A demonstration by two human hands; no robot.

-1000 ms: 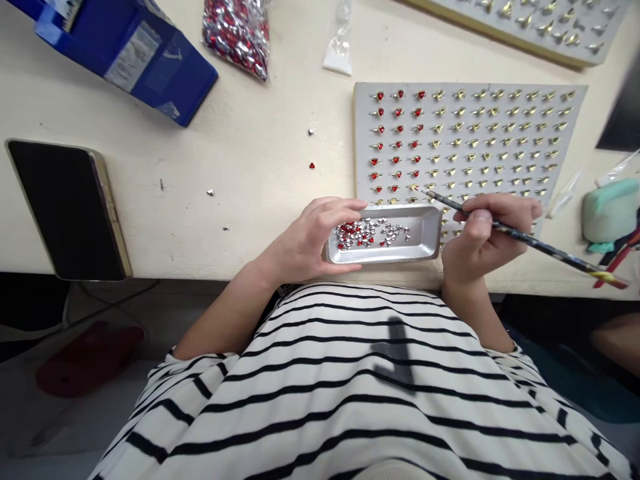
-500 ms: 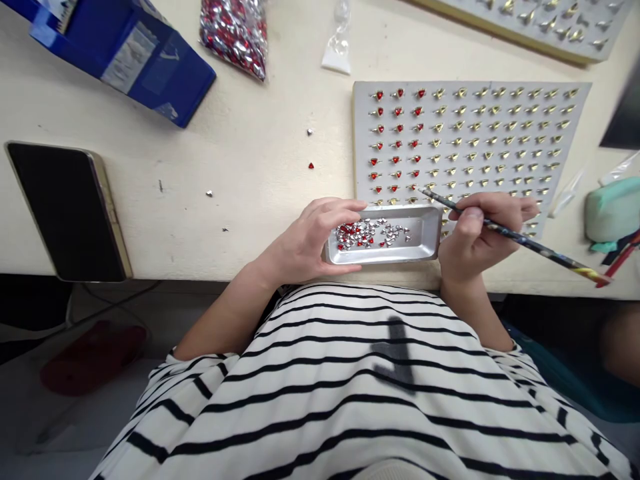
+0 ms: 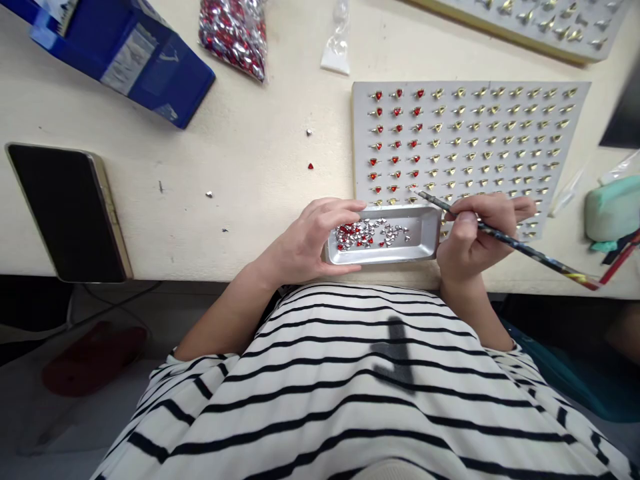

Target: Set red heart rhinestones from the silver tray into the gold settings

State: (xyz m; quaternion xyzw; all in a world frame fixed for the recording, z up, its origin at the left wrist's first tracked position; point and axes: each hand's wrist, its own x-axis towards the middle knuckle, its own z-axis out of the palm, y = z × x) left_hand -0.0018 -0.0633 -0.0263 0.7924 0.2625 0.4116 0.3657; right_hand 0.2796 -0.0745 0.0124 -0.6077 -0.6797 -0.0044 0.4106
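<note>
My left hand [image 3: 313,241] grips the left end of a small silver metal tray [image 3: 423,235] at the table's near edge; the tray holds several red and silver heart stones [image 3: 370,234]. My right hand [image 3: 475,235] pinches a dark patterned pencil-like stick [image 3: 520,248], its tip resting near the lower left rows of a grey board [image 3: 575,107]. The board carries rows of small gold settings [image 3: 493,141]; those in the left columns have red stones [image 3: 396,127] in them.
A dark phone [image 3: 65,212] lies at the left. A blue box [image 3: 133,57] and a bag of red and silver stones [image 3: 235,33] sit at the back. Loose stones [image 3: 311,165] dot the table. A second board [image 3: 540,23] lies far right, a green block [image 3: 611,208] right.
My right hand and the stick have shifted slightly left, the tip moving toward the board's lower left rows. The left hand and the tray have stayed put.
</note>
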